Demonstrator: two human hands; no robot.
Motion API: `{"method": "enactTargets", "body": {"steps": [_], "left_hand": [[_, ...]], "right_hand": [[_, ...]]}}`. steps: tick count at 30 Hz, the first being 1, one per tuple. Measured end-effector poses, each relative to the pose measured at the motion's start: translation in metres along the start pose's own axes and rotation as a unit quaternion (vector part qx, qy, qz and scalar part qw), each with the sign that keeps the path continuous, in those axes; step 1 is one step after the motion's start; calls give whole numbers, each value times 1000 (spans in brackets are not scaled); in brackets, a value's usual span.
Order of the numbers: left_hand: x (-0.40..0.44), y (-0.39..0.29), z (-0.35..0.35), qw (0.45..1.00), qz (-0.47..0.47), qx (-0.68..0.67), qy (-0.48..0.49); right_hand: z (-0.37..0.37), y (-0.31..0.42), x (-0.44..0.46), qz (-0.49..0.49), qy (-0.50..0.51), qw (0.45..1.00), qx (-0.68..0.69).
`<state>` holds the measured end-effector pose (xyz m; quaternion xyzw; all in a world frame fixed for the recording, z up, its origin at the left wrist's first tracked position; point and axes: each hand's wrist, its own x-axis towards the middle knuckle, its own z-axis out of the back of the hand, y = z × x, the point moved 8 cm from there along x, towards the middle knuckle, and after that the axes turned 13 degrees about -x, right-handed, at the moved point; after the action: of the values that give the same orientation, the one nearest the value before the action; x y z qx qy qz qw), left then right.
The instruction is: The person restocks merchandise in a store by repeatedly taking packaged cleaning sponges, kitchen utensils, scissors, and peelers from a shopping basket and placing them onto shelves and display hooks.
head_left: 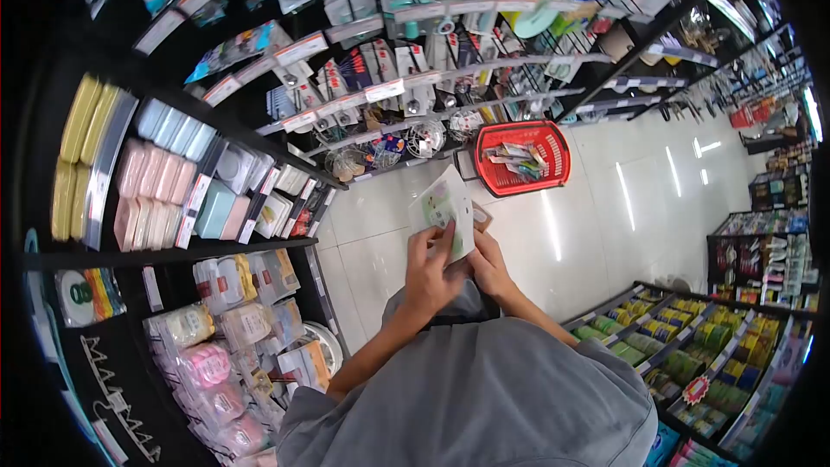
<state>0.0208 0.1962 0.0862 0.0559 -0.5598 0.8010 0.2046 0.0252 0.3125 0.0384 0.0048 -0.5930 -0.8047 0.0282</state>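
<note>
In the head view, a flat white package (444, 213) with green printing is held up in front of my body. My left hand (429, 272) is closed on its lower left part, with the thumb across its face. My right hand (490, 266) is at the lower right edge of the package, its fingers bent and partly hidden. Behind the package, close to my right hand, a small brown item (481, 217) shows in part. I cannot make out which hand holds it.
A red basket (558, 158) with several packets (516, 161) stands on the tiled floor (596, 199) ahead. Hanging goods (415, 78) line the far shelf. Pink boxes (156, 171) fill the left shelf, and a low rack of cans (683, 337) stands at the right.
</note>
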Motion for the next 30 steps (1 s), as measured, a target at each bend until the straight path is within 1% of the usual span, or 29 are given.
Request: {"method": "enactTargets", "body": {"steps": [1,2,3,4,5,7,9,10,11,13,15,16,17,18,19,21,22,23,24,26,27,29,30], "left_hand": [[-1,-7,5,1000,-8,-8,-7],[-3,-4,11,1000,-5,-9,-11],[-3,-3,12,999,-17,36,23],[-3,0,12,995,-30,81,59],[-3,3,14,995,-24,77,62],[-1,8,14,994,-24,66,87],[1,13,14,992,-25,78,96],[5,12,16,991,-41,102,82],[12,10,17,988,-58,126,67],[25,7,14,990,-65,111,53],[41,13,19,998,6,49,-26],[52,7,23,996,9,66,-65],[60,6,17,996,-6,68,-65],[63,24,12,993,65,-48,-82],[65,45,3,972,138,-164,-94],[78,56,-17,979,112,-156,-71],[80,65,-30,973,141,-175,-52],[82,71,-42,966,169,-192,-34],[88,71,-52,968,162,-189,-30],[98,66,-73,971,160,-176,-25],[105,61,-83,973,150,-174,-21],[118,52,-107,964,164,-210,1],[125,40,-116,952,175,-252,2]], "right_hand": [[-7,0,1,-19,6,995,93],[-13,-7,5,-29,18,992,125],[-13,-11,7,-32,21,992,123],[-15,-10,9,-9,48,990,133],[-18,-8,9,12,74,987,143],[-19,-15,7,-14,64,990,126],[-15,2,13,6,50,996,78],[-11,-8,14,-32,19,995,92],[-9,-13,17,-32,16,995,91],[6,-32,23,-78,-34,991,98],[23,-27,29,-69,-40,994,76],[34,-22,33,-79,-37,994,69],[45,-20,41,-84,-36,994,63],[56,-22,46,-63,-33,995,65],[69,-24,50,-54,-43,996,65],[94,-30,57,-73,-62,992,86],[106,-38,59,-82,-89,986,111],[116,-41,61,-80,-94,986,114],[128,-47,63,-94,-110,981,130],[151,-60,65,-117,-146,968,164],[161,-62,67,-109,-152,968,166],[182,-69,68,-120,-175,958,194],[191,-72,68,-125,-170,957,201]]}}
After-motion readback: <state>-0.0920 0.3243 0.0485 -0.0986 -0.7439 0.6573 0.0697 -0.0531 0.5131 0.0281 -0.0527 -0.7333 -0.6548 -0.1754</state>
